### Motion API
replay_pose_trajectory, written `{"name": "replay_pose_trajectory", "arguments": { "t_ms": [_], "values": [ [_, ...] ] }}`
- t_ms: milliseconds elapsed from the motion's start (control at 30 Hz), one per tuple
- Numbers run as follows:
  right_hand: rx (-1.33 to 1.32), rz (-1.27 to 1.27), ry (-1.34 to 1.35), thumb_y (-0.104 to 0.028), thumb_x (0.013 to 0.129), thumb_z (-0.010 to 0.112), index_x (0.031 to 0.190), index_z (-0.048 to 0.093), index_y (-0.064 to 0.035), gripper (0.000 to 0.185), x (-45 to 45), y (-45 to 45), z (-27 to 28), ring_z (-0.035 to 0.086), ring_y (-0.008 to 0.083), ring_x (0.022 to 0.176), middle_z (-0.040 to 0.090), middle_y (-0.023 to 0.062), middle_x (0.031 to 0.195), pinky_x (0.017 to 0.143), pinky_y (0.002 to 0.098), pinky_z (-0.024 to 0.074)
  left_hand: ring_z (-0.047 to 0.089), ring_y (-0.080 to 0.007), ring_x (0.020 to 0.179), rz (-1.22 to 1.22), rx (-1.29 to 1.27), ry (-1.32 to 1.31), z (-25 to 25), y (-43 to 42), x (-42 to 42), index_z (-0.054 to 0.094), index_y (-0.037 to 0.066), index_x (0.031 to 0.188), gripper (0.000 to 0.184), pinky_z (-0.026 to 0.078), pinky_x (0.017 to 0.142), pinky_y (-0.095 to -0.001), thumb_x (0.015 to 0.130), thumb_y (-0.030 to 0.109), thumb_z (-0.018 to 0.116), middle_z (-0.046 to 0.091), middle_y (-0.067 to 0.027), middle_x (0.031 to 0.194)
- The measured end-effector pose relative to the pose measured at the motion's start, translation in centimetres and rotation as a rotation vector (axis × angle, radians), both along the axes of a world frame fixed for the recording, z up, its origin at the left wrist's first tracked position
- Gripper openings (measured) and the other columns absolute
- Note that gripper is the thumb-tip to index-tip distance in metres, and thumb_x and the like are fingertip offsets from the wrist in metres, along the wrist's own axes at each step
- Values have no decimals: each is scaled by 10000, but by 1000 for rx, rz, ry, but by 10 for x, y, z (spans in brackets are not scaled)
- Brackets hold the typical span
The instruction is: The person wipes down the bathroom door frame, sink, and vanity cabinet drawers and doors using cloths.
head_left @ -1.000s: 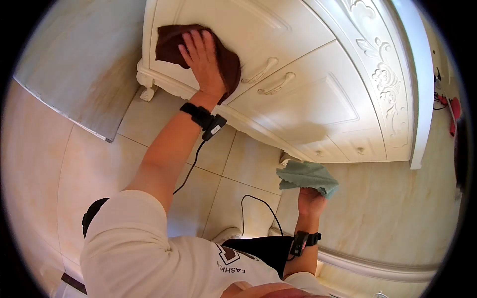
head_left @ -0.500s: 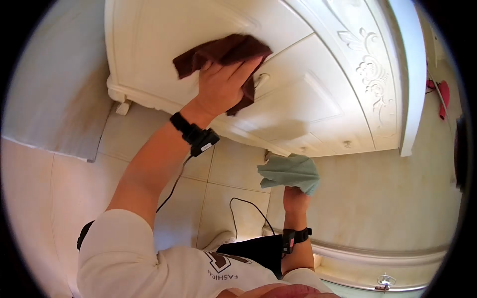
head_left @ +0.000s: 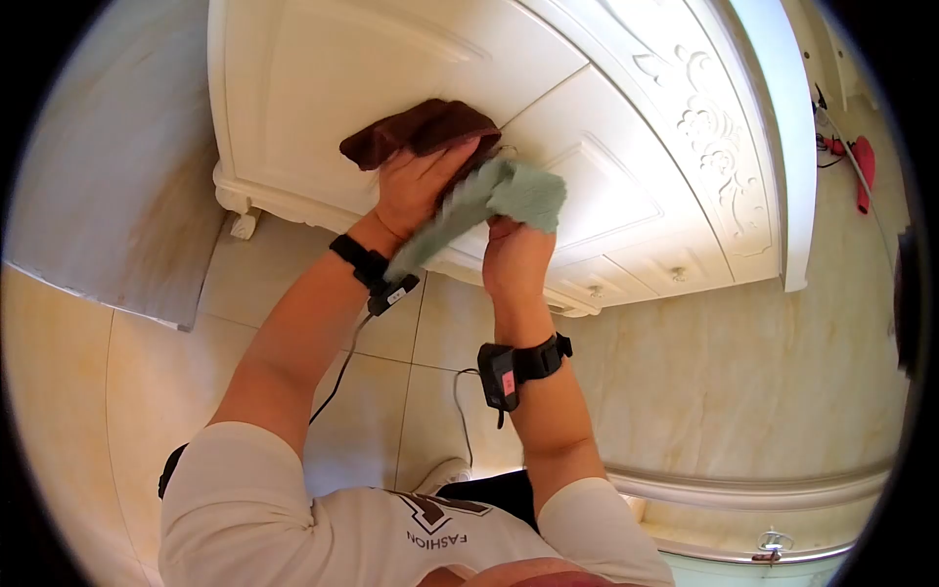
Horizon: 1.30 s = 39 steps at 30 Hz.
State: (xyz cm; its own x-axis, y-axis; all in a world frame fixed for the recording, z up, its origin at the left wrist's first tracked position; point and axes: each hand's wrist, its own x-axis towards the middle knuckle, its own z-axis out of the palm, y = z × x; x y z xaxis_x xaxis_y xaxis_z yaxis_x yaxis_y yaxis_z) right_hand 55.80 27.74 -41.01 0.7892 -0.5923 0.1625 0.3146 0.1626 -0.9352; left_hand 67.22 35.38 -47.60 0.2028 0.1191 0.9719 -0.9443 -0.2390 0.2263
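Observation:
My left hand [head_left: 411,193] presses a dark brown cloth [head_left: 416,127] against the front of a white cabinet [head_left: 323,88], its fingers lying over the fabric. Close beside it, my right hand [head_left: 516,256] is closed around a pale green cloth [head_left: 528,191], which hangs in front of the cabinet door near its handle. One loose end of the green cloth trails left past my left wrist, blurred by motion. The fingers of my right hand are partly hidden by the cloth.
A grey panel [head_left: 108,166] stands left of the cabinet. Small knobs [head_left: 678,275] stick out from its drawers. A thin cable [head_left: 342,367] runs from my left wrist strap. Right of the cabinet lies a pink object [head_left: 863,174] on the tiled floor [head_left: 743,382].
My right hand has risen from beside the cabinet to its front, bringing the green cloth next to my left hand. My left hand and the brown cloth have shifted slightly down and left.

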Motion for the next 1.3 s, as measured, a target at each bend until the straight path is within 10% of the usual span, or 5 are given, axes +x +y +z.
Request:
{"name": "replay_pose_trajectory", "arguments": {
  "t_ms": [233,333,600,800,1300],
  "values": [
    [153,61,16,-189,953,479,1201,518,-73,277,3,-13,-6,540,214,1080,562,41,1194,920,356,445,550,-318,1132,-187,71,111,3,4,-7,573,84,1257,524,401,969,-411,762,203,696,596,-124,1236],
    [-1500,-190,262,-179,953,487,1227,511,-69,296,-14,-25,-24,533,197,1095,555,43,1212,947,344,431,538,-340,1146,-370,-5,177,28,16,-30,547,58,1279,548,391,982,-420,759,165,685,576,-153,1255],
    [-785,38,146,90,781,535,1261,455,13,493,-53,-14,-36,480,413,1122,521,200,1240,987,397,387,594,-411,964,-749,-48,710,104,16,-73,540,17,1223,411,480,820,-392,828,106,606,624,-232,1047],
    [236,-122,-123,-364,999,424,1245,506,-98,372,-69,-2,-4,518,224,1123,559,51,1218,965,394,429,622,-398,800,-768,110,838,92,13,-64,595,25,1040,256,491,671,-391,828,165,619,641,-220,849],
    [-1717,-759,-322,-276,851,552,1201,544,8,451,-46,-78,79,488,362,1130,550,167,1212,993,468,325,634,-143,771,-740,4,727,89,10,-100,592,21,1063,210,499,720,-275,858,66,610,677,-86,836]
  ]
}}
